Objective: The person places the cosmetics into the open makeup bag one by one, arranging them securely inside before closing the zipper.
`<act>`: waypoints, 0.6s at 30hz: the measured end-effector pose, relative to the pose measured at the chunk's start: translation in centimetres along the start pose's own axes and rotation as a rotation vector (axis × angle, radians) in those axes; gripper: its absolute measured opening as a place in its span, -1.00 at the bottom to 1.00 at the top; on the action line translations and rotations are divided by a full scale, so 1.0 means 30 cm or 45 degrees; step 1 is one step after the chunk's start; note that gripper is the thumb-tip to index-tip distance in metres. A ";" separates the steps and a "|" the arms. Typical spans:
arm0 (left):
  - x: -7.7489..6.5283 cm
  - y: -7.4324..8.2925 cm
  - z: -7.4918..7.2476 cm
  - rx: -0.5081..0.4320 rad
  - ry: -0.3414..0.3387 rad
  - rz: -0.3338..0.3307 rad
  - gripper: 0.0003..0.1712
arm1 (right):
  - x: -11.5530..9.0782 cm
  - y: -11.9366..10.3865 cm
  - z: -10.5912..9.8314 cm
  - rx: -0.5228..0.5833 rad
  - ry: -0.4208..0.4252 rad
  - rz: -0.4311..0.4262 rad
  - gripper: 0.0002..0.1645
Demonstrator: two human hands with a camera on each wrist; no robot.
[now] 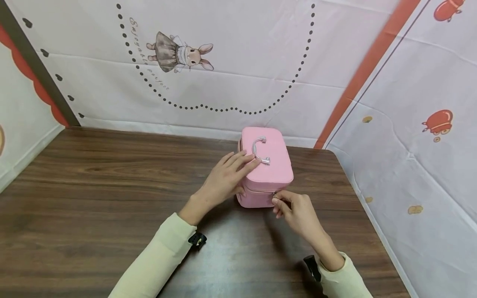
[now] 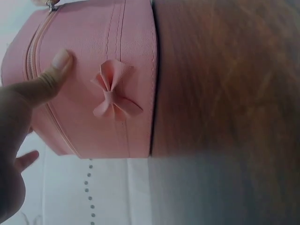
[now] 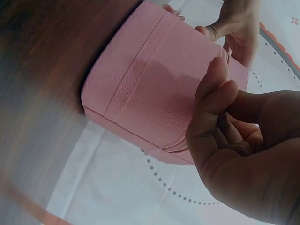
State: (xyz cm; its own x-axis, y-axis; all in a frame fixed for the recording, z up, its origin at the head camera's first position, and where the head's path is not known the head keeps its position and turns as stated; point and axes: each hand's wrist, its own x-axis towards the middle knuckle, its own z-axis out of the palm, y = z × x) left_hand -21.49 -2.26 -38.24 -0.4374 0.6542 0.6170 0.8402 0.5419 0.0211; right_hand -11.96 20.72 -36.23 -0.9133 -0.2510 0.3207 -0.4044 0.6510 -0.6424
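A big brown wooden table [image 1: 93, 207] fills most of the head view. Its near edge is cut off at the bottom of the picture. Behind it hang white cloth walls [image 1: 242, 62] with a rabbit in a dress [image 1: 180, 53] and a line of black dots on them. A red strawberry picture [image 1: 449, 8] at the top right is cut off by the edge.

A pink box-shaped case [image 1: 266, 165] stands on the table near the far right part, close to the wall. It has a silver handle [image 1: 259, 149] on top. In the left wrist view a small pink bow [image 2: 112, 91] shows on its side, next to a zipper line [image 2: 33, 61]. The far end of the case is cut off there.

The left hand [image 1: 227, 178] lies on top of the case with straight fingers, touching it near the handle. Its thumb [image 2: 47, 77] presses the side by the zipper line.

The right hand [image 1: 296, 211] is at the front corner of the case, where the zipper line runs. Its fingers are curled and pinched together there. The thing they pinch is too small and too hidden to see well; it looks like the zipper pull. In the right wrist view the curled fingers [image 3: 213, 108] cover that spot, and the picture is blurry at the edges.

Pale yellow sleeves [image 1: 156, 256] cover both arms. A small black clip [image 1: 196, 239] sits at each wrist, only partly seen.
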 end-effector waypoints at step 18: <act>0.002 0.037 0.000 0.154 -0.057 -0.068 0.20 | -0.009 -0.015 0.009 0.045 0.046 0.082 -0.85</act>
State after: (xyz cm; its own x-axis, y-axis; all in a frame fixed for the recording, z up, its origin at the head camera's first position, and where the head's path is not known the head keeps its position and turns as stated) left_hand -20.60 -1.61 -38.18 -0.4966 0.6443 0.5816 0.7717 0.6344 -0.0439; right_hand -11.53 20.30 -36.22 -0.9354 -0.1834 0.3025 -0.3472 0.6393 -0.6861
